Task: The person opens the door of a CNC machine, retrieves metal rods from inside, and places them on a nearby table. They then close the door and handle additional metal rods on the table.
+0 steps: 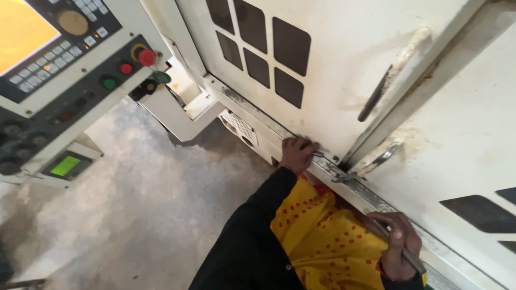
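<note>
The metal rail along the foot of the white machine doors runs diagonally from upper left to lower right, and both hands meet it. The left hand sits at the rail's upper stretch, just under the bottom edge of the left door, its fingers curled and pressed onto the rail's lip, so the rail lies directly under the fingertips. The right hand is lower down the same rail, near the bottom edge of the view, closed around a thin grey metal rod that lies roughly parallel to the rail and pokes out past the knuckles toward the lower right; whether the rod touches the rail cannot be told. Between the two hands hangs a yellow cloth with red dots, beside a black sleeve. A long door handle slants across the left door, and a smaller bright handle sits on the right door, just above the rail. A control panel with coloured buttons and a lit screen stands at the left above a grey concrete floor.
</note>
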